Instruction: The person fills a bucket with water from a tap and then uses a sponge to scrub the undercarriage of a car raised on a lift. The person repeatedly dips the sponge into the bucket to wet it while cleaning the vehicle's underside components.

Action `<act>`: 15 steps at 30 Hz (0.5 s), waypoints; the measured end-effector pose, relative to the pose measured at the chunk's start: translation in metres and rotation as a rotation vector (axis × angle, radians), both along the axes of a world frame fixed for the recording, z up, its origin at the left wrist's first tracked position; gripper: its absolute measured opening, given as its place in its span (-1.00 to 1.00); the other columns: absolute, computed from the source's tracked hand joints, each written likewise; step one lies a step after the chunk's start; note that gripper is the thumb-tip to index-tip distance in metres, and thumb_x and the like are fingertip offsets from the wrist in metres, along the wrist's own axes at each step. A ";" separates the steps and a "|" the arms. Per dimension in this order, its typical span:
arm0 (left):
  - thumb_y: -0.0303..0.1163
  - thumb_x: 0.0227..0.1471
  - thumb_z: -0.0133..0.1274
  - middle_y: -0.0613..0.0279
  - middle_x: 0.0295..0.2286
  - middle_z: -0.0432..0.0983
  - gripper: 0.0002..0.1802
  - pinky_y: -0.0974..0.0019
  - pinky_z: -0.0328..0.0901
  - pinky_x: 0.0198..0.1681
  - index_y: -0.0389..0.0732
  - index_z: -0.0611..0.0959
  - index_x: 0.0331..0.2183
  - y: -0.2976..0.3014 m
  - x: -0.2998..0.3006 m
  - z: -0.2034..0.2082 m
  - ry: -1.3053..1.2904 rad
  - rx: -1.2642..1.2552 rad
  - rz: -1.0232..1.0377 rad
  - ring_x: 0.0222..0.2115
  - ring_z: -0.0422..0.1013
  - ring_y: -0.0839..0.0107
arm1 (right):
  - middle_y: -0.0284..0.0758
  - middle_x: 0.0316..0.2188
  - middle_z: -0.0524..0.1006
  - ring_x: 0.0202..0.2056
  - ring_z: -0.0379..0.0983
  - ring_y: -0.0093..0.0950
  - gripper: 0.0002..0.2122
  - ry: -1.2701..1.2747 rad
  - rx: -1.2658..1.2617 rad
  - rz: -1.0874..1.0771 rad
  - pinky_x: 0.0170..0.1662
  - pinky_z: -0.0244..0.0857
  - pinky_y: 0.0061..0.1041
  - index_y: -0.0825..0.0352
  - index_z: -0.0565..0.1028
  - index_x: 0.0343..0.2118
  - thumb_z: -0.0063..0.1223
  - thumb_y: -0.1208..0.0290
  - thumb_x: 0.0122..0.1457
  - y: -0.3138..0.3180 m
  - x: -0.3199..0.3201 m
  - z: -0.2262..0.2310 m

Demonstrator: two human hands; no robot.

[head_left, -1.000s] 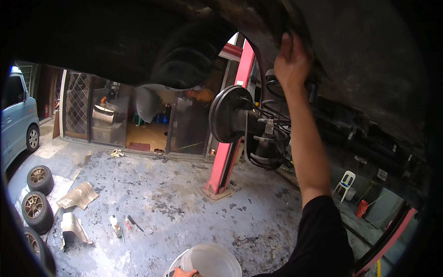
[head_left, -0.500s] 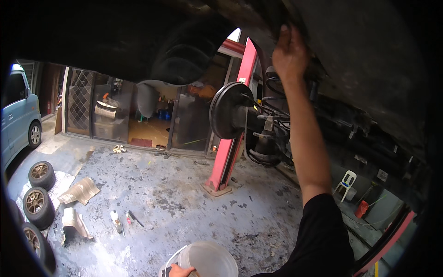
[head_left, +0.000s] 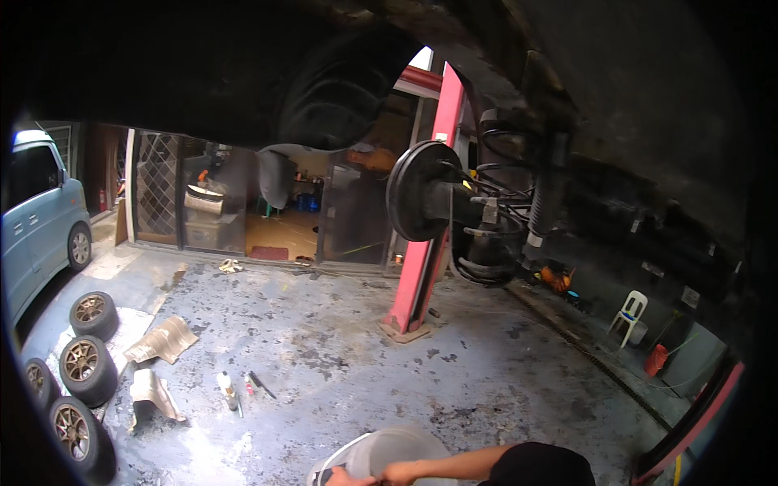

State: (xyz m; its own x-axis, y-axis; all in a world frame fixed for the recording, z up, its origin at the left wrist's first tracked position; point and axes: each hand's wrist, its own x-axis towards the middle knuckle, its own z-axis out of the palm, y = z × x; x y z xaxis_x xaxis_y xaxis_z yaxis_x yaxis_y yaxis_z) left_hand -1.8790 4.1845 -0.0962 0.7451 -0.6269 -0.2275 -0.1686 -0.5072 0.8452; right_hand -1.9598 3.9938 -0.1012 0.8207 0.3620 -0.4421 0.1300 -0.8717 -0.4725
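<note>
A pale translucent bucket [head_left: 409, 444] with a white handle stands at the bottom edge of the view. My left hand [head_left: 348, 478] is at its near left rim, fingers bent and mostly cut off by the frame. My right hand [head_left: 399, 472] is over the bucket's mouth, close beside the left one, with closed fingers. What either hand holds cannot be made out. Above and ahead, the raised car's bare brake drum [head_left: 417, 193] shows, with a coil spring [head_left: 506, 150] and a shock absorber [head_left: 545, 194] beside it.
A red lift post [head_left: 417, 283] rises behind the drum. Several wheels [head_left: 85, 368] lie at left by bent metal shields [head_left: 162, 338]. Bottles [head_left: 227, 389] stand on the worn floor. A light blue van [head_left: 44, 211], a white chair [head_left: 628, 316] and a red bucket [head_left: 656, 359] are farther off.
My right hand has come down from the car's underside to the bucket, uncovering the spring and shock absorber. The left hand stays at the bucket. The whole view has shifted slightly.
</note>
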 end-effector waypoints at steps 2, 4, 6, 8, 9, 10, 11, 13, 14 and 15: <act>-0.04 -0.33 0.24 -0.26 -0.20 0.48 -0.18 0.09 0.35 -0.11 -0.43 0.48 -0.08 0.001 -0.011 0.035 0.011 -0.014 -0.043 -0.14 0.44 0.01 | 0.01 -0.33 0.53 -0.26 0.49 -0.18 -0.75 -0.019 -0.013 -0.091 -0.19 0.36 -0.22 0.22 0.59 -0.25 -0.09 0.35 0.06 0.000 0.009 -0.011; -0.04 -0.34 0.24 -0.27 -0.18 0.47 -0.15 0.09 0.33 -0.08 -0.44 0.46 -0.06 -0.001 -0.015 0.050 0.054 -0.027 -0.061 -0.11 0.42 0.00 | 0.00 -0.34 0.53 -0.27 0.50 -0.19 -0.75 -0.033 -0.065 -0.238 -0.19 0.36 -0.23 0.22 0.58 -0.24 -0.09 0.35 0.07 -0.014 0.024 -0.033; -0.04 -0.35 0.25 -0.28 -0.16 0.45 -0.13 0.08 0.31 -0.04 -0.44 0.44 -0.04 -0.001 -0.013 0.058 0.080 -0.009 -0.043 -0.09 0.39 -0.01 | -0.01 -0.34 0.54 -0.28 0.50 -0.20 -0.75 -0.048 -0.121 -0.340 -0.19 0.36 -0.24 0.23 0.58 -0.24 -0.08 0.34 0.08 -0.032 0.037 -0.066; -0.04 -0.36 0.25 -0.29 -0.14 0.43 -0.10 0.08 0.28 -0.01 -0.44 0.42 -0.02 -0.003 -0.012 0.067 0.115 0.003 -0.067 -0.06 0.37 -0.03 | -0.03 -0.35 0.54 -0.29 0.50 -0.21 -0.75 -0.032 -0.177 -0.442 -0.20 0.36 -0.25 0.23 0.57 -0.23 -0.08 0.33 0.08 -0.050 0.025 -0.089; -0.04 -0.36 0.25 -0.29 -0.13 0.43 -0.09 0.08 0.27 0.00 -0.44 0.41 -0.02 -0.002 -0.015 0.072 0.130 0.023 -0.071 -0.04 0.36 -0.04 | -0.03 -0.35 0.54 -0.29 0.50 -0.21 -0.75 -0.010 -0.195 -0.477 -0.20 0.36 -0.26 0.24 0.57 -0.23 -0.08 0.33 0.09 -0.053 0.017 -0.095; -0.04 -0.37 0.26 -0.30 -0.12 0.42 -0.08 0.08 0.26 0.02 -0.44 0.40 -0.01 -0.001 -0.017 0.074 0.144 0.029 -0.069 -0.03 0.35 -0.04 | -0.04 -0.35 0.54 -0.30 0.50 -0.21 -0.75 0.007 -0.205 -0.503 -0.20 0.36 -0.26 0.24 0.57 -0.23 -0.08 0.33 0.09 -0.055 0.010 -0.101; -0.04 -0.37 0.26 -0.30 -0.11 0.41 -0.07 0.08 0.25 0.04 -0.44 0.40 0.00 -0.001 -0.015 0.081 0.144 0.053 -0.065 -0.01 0.33 -0.05 | -0.05 -0.35 0.55 -0.30 0.50 -0.22 -0.75 0.015 -0.219 -0.519 -0.20 0.36 -0.27 0.24 0.57 -0.22 -0.08 0.32 0.10 -0.059 0.008 -0.106; -0.05 -0.38 0.26 -0.32 -0.11 0.40 -0.06 0.08 0.25 0.03 -0.45 0.39 0.01 -0.006 -0.019 0.062 0.127 -0.061 -0.065 -0.01 0.33 -0.07 | -0.06 -0.36 0.55 -0.31 0.50 -0.23 -0.75 0.025 -0.235 -0.536 -0.21 0.36 -0.28 0.25 0.56 -0.22 -0.07 0.32 0.11 -0.063 0.002 -0.113; -0.06 -0.38 0.26 -0.33 -0.10 0.40 -0.05 0.09 0.25 0.03 -0.45 0.38 0.01 -0.007 -0.021 0.055 0.116 -0.121 -0.059 -0.01 0.33 -0.08 | -0.07 -0.36 0.55 -0.31 0.50 -0.23 -0.75 0.024 -0.236 -0.535 -0.21 0.36 -0.29 0.25 0.56 -0.22 -0.07 0.31 0.11 -0.062 0.002 -0.114; -0.07 -0.37 0.26 -0.33 -0.11 0.40 -0.05 0.11 0.23 0.05 -0.49 0.36 0.01 -0.009 -0.023 0.060 0.132 -0.128 -0.076 0.00 0.32 -0.06 | -0.08 -0.36 0.55 -0.32 0.50 -0.24 -0.75 0.025 -0.241 -0.551 -0.21 0.36 -0.29 0.25 0.56 -0.21 -0.07 0.31 0.11 -0.065 -0.004 -0.116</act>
